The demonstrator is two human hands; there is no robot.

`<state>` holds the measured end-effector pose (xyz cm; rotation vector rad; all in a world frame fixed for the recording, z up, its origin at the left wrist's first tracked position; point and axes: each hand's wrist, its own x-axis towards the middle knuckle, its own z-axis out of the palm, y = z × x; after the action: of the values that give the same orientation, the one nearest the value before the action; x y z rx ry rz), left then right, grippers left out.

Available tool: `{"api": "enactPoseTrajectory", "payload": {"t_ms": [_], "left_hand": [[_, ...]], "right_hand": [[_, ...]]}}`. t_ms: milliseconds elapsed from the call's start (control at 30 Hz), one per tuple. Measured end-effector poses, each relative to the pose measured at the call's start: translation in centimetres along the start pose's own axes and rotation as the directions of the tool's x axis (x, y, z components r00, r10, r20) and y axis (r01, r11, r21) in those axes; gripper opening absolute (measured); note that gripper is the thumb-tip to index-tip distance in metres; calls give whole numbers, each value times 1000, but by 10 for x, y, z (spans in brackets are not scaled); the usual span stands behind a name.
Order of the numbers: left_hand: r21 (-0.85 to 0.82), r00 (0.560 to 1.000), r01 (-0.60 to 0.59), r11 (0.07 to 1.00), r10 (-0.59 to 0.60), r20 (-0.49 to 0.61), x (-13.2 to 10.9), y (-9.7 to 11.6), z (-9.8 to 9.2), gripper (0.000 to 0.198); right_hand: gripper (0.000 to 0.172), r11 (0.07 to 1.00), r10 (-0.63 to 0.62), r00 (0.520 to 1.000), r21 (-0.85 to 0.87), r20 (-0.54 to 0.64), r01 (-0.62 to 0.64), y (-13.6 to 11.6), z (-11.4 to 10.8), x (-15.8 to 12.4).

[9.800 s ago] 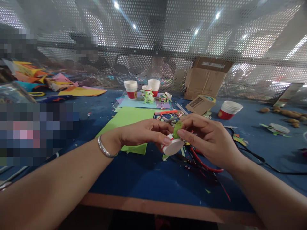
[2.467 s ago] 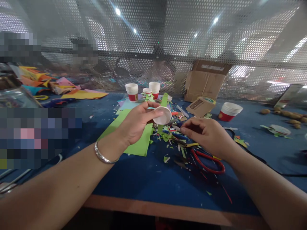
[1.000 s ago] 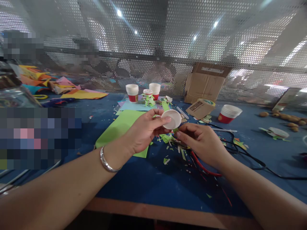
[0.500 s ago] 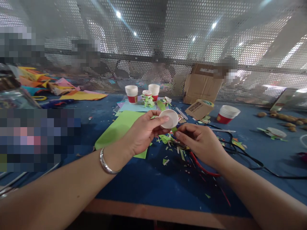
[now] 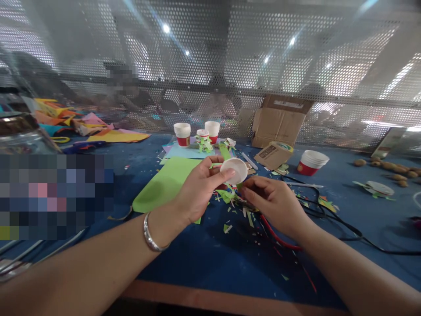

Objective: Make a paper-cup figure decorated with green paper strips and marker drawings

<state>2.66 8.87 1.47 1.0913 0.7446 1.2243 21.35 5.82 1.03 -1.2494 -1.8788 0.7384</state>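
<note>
Round white shallow paper cup base [image 5: 240,169] is held in the left hand [image 5: 197,191], raised above the blue table surface [image 5: 204,263]. The left thumb presses on its pale face, with the fingers behind; the base is tilted. A bright green paper strip [image 5: 225,152] projects past its far rim, and a small green paper end [image 5: 240,186] shows at its near rim.

The right hand [image 5: 278,206] is narrow, thumb and fingers close together at that green end; whether the tips pinch it cannot be told. A broad silver metal bracelet [image 5: 150,232] encircles the left wrist.

Beyond the left hand and to its left lies a bright green sheet of paper [image 5: 164,177], partly covered by the hand. Between and below both hands, green and white paper scraps [image 5: 226,195] are scattered. A curved red handle [image 5: 276,239] emerges from beneath the right hand; a thin black cord [image 5: 342,224] runs to the right of it.

Beyond the hands stand two stacks of red-and-white paper cups [image 5: 182,134] near a green-and-white paper figure [image 5: 204,139]. Beyond the right hand, a brown cardboard box [image 5: 279,123] leans back, and a third red-and-white cup stack [image 5: 312,163] stands farther right.
</note>
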Motion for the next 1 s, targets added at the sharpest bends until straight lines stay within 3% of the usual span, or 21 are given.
{"api": "enactPoseTrajectory", "payload": {"t_ms": [300,500,667,767,833,933,1000], "left_hand": [[49,998,-56,997,55,19,-4,0,1,40],[107,994,-75,991,66,92,-11,2,4,43],[152,994,-89,984,79,71,-10,5,4,41],[210,995,-94,973,85,53,-6,4,-1,43],[283,996,-89,955,78,53,-3,3,-5,44],[380,996,-81,921,65,55,-1,2,-9,41],[431,995,-95,897,74,65,-1,1,-11,38]], "right_hand": [[23,999,-20,1000,-26,9,20,0,0,-1],[19,999,-19,1000,30,4,18,-1,1,-1],[14,1000,3,1000,9,-19,-3,2,-3,-1],[11,994,-95,987,-70,-133,87,-6,-5,-5],[19,958,-246,947,-197,-205,206,-19,-6,-10],[26,887,-423,893,-273,-154,373,-37,-1,-26],[26,859,-461,886,-275,-53,431,-35,4,-46]]}}
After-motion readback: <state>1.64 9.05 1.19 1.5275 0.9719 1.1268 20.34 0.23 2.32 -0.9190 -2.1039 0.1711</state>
